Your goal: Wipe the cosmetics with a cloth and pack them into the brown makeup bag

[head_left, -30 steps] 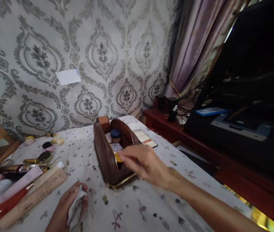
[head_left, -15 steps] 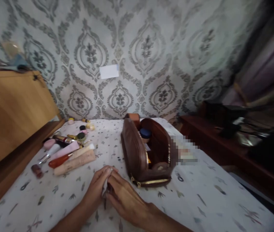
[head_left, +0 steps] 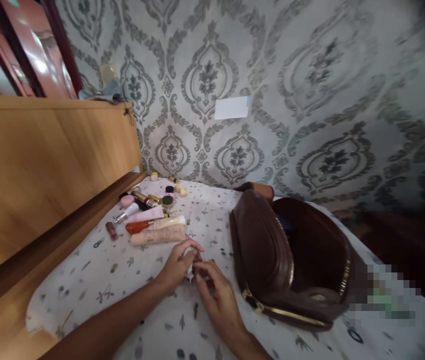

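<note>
The left hand (head_left: pixel 177 264) and the right hand (head_left: pixel 220 296) are close together over the near middle of the table (head_left: pixel 167 305), between the makeup and the bag. A small crumpled white cloth (head_left: pixel 190 274) shows between them. The left hand is closed on it with thumb and fingers; the right hand is curled beside it, and whether its fingers grip the cloth cannot be told.

The brown bag (head_left: pixel 261 250) sits upright toward the table's right edge, well apart from the makeup. Its top is unzipped and gaping, with a gold zipper along the near side and a tan strap (head_left: pixel 264 190) at the far end, by the wall. A dark blue lid (head_left: pixel 286 225) shows inside. Beyond the bag's right side, a pixelated patch hides what lies there.

Along the table's left edge, toward the far left corner, the makeup lies in a loose group. Nearest the left hand is a peach tube (head_left: pixel 158 235), with a cream tube (head_left: pixel 167 223), an orange-red tube (head_left: pixel 137 227) and a pink tube (head_left: pixel 145 215) behind it. A small dark red tube (head_left: pixel 110 231) lies nearer the left edge. Farther back are a green-lidded jar (head_left: pixel 167 201) and a yellow-lidded jar (head_left: pixel 154 176).
</note>
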{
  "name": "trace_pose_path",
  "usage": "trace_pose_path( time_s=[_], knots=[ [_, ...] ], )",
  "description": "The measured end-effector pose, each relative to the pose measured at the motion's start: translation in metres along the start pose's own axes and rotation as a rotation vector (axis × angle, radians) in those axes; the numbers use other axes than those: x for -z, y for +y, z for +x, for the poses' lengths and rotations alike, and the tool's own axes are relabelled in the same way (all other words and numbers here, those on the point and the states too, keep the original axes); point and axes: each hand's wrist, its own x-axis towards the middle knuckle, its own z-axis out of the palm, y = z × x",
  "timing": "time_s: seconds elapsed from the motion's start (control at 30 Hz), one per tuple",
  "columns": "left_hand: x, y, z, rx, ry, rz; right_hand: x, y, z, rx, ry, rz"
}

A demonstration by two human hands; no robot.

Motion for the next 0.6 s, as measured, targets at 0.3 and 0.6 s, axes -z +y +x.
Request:
trace_pose_path(
  time_s=[0.3, 0.6],
  knots=[
    [0.018, 0.01, 0.006, -0.143, 0.091, 0.234, 0.001, 0.004, -0.003, -0.218, -0.116, 0.154],
    [0.091, 0.032, 0.027, -0.232, 0.511, 0.547, 0.001, 0.002, -0.003, -0.28, -0.11, 0.211]
  ],
)
